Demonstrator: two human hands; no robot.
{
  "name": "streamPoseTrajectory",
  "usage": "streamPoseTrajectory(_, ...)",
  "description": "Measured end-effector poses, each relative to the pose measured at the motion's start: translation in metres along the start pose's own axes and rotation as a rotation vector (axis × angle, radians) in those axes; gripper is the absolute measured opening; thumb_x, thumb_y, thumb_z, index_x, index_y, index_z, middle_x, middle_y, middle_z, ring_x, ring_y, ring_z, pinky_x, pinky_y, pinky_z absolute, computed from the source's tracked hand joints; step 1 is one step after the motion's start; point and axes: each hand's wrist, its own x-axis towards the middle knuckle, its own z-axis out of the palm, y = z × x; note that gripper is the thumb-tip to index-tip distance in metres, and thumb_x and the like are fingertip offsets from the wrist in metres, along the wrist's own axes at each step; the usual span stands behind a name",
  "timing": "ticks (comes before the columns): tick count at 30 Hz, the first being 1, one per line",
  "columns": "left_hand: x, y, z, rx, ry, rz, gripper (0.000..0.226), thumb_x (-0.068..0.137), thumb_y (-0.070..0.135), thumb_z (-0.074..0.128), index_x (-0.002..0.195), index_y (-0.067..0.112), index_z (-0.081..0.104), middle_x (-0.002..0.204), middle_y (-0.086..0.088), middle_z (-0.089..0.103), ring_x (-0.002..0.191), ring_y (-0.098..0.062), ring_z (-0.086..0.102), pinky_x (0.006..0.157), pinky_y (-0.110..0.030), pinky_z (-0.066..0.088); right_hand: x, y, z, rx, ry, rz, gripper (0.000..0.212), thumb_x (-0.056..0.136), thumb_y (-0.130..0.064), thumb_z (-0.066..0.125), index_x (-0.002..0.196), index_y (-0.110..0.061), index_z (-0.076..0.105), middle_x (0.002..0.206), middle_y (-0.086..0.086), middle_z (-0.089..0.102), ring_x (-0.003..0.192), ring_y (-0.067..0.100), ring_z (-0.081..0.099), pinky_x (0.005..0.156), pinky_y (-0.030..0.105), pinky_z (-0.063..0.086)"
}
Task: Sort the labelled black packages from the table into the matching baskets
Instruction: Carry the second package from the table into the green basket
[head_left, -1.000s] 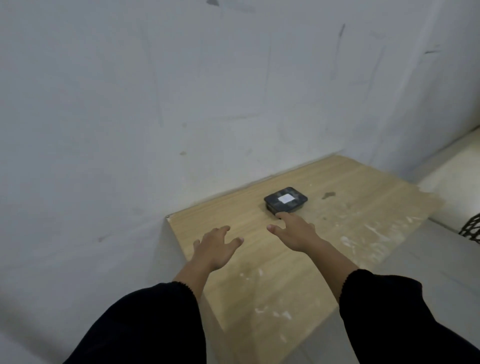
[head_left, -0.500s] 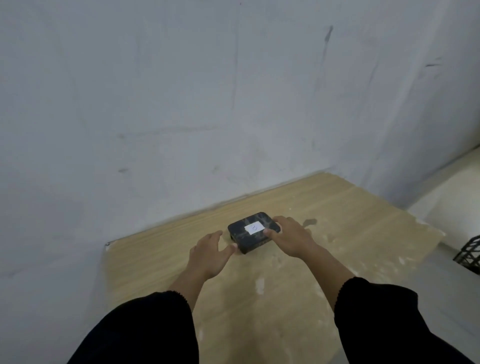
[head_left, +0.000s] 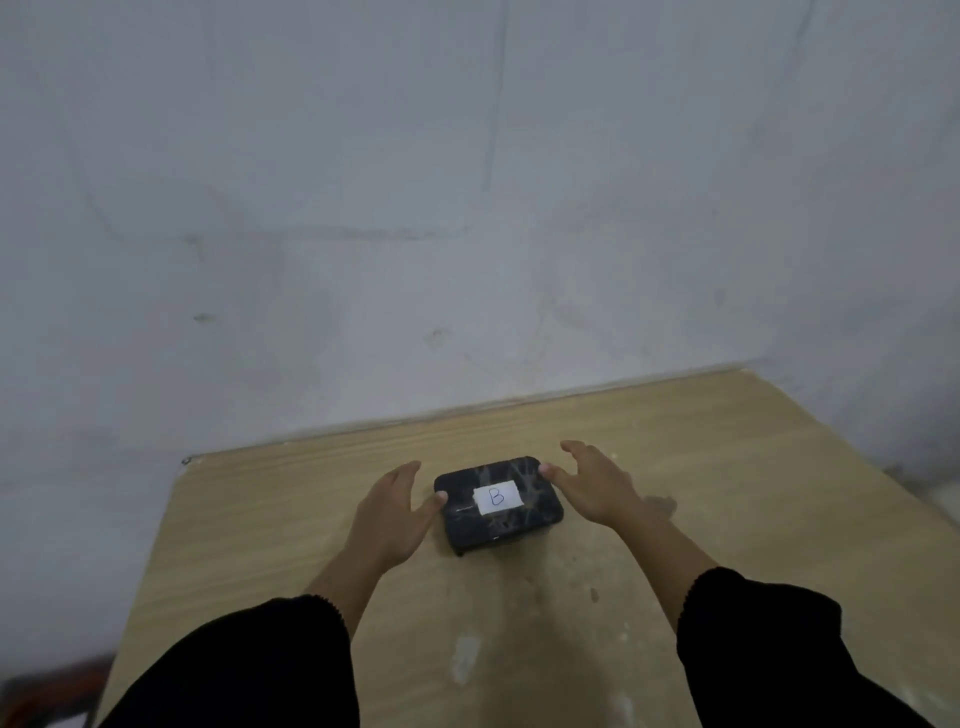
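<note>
A black package (head_left: 497, 505) with a white label marked "B" lies flat on the wooden table (head_left: 675, 447). My left hand (head_left: 394, 514) is at its left side, thumb tip touching the package's left edge, fingers spread. On the other side is my right hand (head_left: 592, 480), whose thumb tip touches the top right corner, fingers apart. Neither hand is closed around the package. No basket is in view.
A bare grey wall (head_left: 467, 208) stands right behind the table. The table's left edge (head_left: 150, 561) drops off to the floor, where something reddish (head_left: 47, 691) shows at the bottom left corner. Pale smears mark the tabletop near me.
The view has swung left and closer, so the package now sits centred. Both hands have opened wider at either side of the package, and its label now reads "B".
</note>
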Motion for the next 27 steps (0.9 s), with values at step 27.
streamPoseTrajectory(27, 0.037, -0.002, 0.107, -0.346, 0.118, -0.432, 0.042, 0.091, 0.031, 0.046, 0.128, 0.012, 0.044, 0.126, -0.012, 0.054, 0.116, -0.029, 0.050, 0.101, -0.046, 0.040, 0.094, 0.055, 0.067, 0.268, -0.305, -0.072, 0.037, 0.090, -0.044, 0.047, 0.106, -0.014, 0.063, 0.111, 0.007, 0.067, 0.089, 0.018, 0.059, 0.070, 0.025, 0.047)
